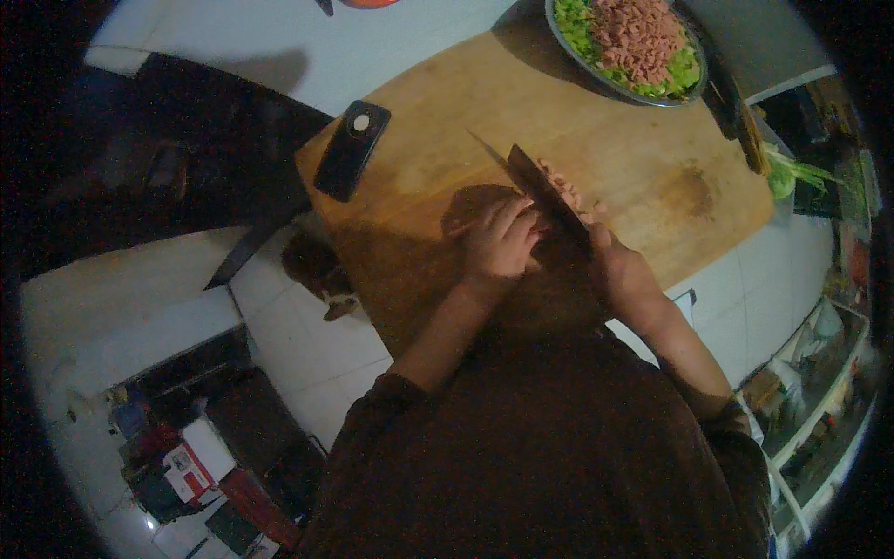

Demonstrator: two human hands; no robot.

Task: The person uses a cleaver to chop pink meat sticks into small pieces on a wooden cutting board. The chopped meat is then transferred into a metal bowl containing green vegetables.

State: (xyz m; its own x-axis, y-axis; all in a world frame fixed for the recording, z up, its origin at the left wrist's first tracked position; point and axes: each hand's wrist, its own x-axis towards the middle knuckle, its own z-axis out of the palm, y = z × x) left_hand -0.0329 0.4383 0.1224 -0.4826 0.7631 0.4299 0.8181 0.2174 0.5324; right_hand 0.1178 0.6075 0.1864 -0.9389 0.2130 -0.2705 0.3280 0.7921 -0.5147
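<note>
My right hand [621, 269] grips the handle of a kitchen knife with a broad dark blade [548, 199], which slants up and left over a wooden cutting board [433, 112]. Small cut pieces of pinkish meat [562, 183] lie along the right side of the blade. Just left of the blade is my left hand [501, 237], its fingers bent down toward the board. Shadow and the fingers hide what is under that hand, so a hold cannot be made out. At the board's far right edge, a metal bowl [573, 52] holds chopped green vegetable [574, 24] and chopped pink meat [639, 42].
A dark smartphone [353, 150] lies on the board's left corner. Leafy greens [786, 175] lie past the right edge. On the tiled floor at left, a cat [314, 269] is partly under the board's edge. Boxes [192, 468] sit lower left; a rack [803, 419] stands at right.
</note>
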